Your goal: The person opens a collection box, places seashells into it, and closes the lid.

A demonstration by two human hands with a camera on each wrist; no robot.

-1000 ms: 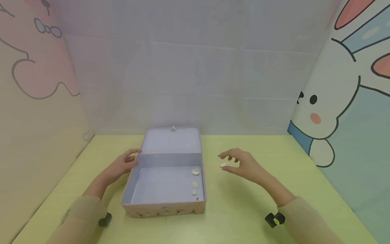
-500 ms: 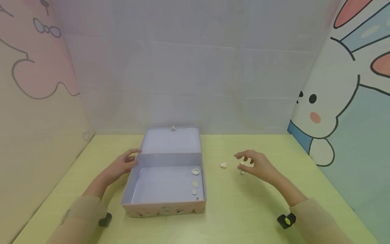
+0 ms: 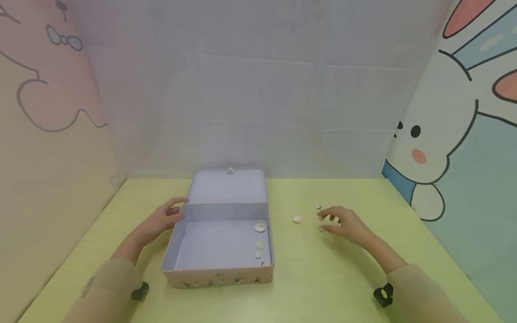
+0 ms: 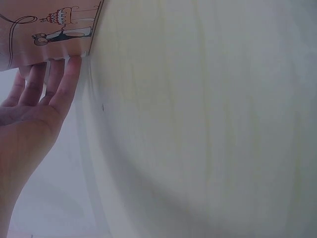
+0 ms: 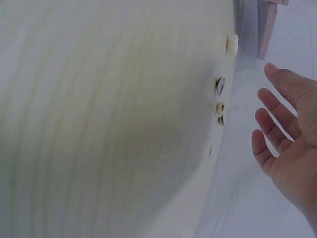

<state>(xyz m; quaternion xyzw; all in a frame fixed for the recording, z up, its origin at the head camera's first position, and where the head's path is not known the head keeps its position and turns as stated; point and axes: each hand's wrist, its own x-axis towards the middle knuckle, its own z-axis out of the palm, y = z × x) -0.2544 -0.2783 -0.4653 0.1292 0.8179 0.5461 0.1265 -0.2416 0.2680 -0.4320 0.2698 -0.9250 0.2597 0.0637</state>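
Observation:
An open tin box stands left of centre, its lid folded back. My left hand rests its extended fingers against the box's left side near the hinge; the left wrist view shows the fingertips touching the printed wall. Inside, along the right side, lie a round shell and several smaller pale pieces. My right hand hovers with thumb and fingers apart around a small shell and another shell, holding nothing. A white shell lies between that hand and the box.
One more small shell lies just beyond my right fingertips. The pale yellow table ends at a whitish back wall. Cartoon-printed panels flank it on both sides.
My right hand has let go of the white shell, leaving it on the table, and moved right, then down to the other shells. My left hand has stayed on the box.

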